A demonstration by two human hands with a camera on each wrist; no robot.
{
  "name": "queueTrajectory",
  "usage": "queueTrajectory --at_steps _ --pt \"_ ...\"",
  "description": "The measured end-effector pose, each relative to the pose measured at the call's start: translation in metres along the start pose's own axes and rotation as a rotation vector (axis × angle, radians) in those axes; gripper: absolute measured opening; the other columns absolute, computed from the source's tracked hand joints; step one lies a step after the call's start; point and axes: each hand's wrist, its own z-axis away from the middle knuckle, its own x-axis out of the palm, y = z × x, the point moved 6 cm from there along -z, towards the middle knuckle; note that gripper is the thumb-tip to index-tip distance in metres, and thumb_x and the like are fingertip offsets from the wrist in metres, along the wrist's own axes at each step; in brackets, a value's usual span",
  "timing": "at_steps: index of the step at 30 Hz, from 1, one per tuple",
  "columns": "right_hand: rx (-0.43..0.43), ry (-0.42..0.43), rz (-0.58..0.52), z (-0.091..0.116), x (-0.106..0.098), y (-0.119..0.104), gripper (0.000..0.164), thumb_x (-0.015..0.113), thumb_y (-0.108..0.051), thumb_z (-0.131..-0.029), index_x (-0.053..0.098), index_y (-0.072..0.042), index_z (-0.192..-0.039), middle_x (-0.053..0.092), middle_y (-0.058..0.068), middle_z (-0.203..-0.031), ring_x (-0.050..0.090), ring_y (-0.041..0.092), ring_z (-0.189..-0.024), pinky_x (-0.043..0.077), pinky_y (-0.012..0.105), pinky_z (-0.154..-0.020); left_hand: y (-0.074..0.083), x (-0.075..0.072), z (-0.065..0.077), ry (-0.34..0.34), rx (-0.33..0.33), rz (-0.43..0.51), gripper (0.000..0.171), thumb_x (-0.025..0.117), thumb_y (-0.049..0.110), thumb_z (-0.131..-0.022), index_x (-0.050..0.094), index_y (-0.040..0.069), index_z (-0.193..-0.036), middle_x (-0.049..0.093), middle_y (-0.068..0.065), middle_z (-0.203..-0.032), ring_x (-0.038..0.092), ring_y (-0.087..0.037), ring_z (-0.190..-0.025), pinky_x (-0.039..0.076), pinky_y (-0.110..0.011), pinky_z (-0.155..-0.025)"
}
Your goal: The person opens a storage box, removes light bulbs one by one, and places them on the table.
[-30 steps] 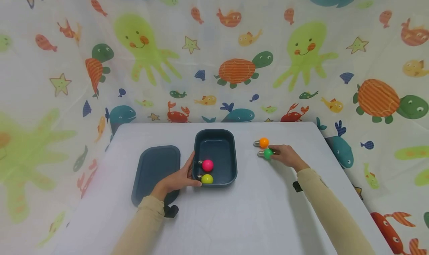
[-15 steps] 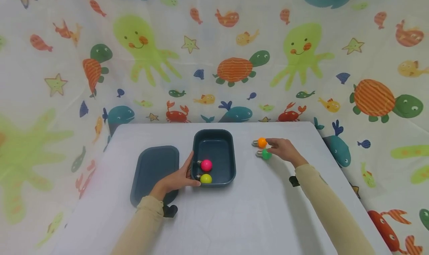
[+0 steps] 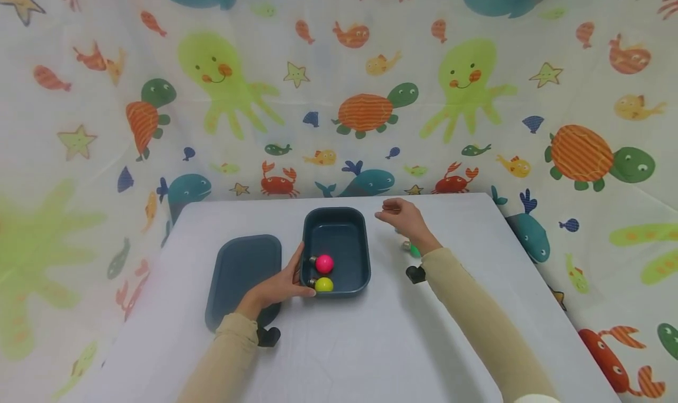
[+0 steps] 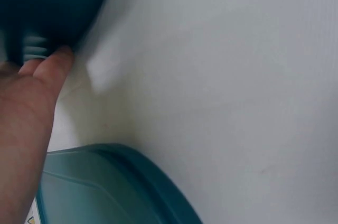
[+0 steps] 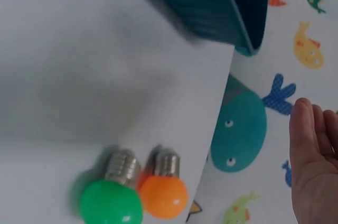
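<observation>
A dark teal plastic box stands on the table, with a pink light bulb and a yellow light bulb inside near its left and front walls. My left hand holds the box's front left corner, thumb at the front and fingers along the left side. Raised over the table right of the box, my right hand has no object visible in its fingers. A green light bulb and an orange light bulb lie side by side on the table; in the head view the right arm largely covers them.
A matching teal lid lies flat left of the box, partly under the left wrist. The white table ends at the back against a curtain printed with sea animals.
My right hand has left the green bulb, risen and moved left, closer to the box. My left hand stays at the box corner. The head view has shifted slightly.
</observation>
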Motion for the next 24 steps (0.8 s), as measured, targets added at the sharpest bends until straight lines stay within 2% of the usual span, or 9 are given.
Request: queueTrajectory --at_steps 10,16,24 --pt "-0.024 -0.068 -0.043 0.003 0.051 -0.027 0.050 0.071 -0.031 -0.090 0.057 -0.010 -0.133 0.060 0.008 -0.131 0.056 0.025 -0.117 0.045 0.040 -0.103 0.000 0.008 0.005 0.010 -0.001 0.006 0.119 0.078 0.028 -0.084 -0.017 0.031 -0.154 -0.007 -0.002 -0.164 0.007 -0.028 -0.149 0.017 -0.053 -0.116" --pt "0.002 -0.072 -0.073 0.000 0.075 -0.027 0.050 0.072 -0.029 -0.090 0.058 -0.007 -0.133 0.061 0.009 -0.130 0.056 0.027 -0.117 0.044 0.042 -0.104 0.001 0.009 0.005 0.004 -0.010 0.016 0.118 0.078 0.028 -0.084 -0.017 0.034 -0.154 -0.005 0.000 -0.164 0.011 -0.027 -0.149 0.018 -0.052 -0.117" --pt "0.104 -0.097 -0.034 -0.001 0.104 -0.018 0.048 0.075 -0.026 -0.087 0.061 -0.003 -0.127 0.063 0.013 -0.124 0.059 0.029 -0.112 0.046 0.043 -0.101 0.000 0.008 0.006 0.015 -0.015 0.018 0.118 0.079 0.029 -0.083 -0.016 0.039 -0.153 -0.004 0.003 -0.164 0.009 -0.025 -0.149 0.016 -0.053 -0.117"
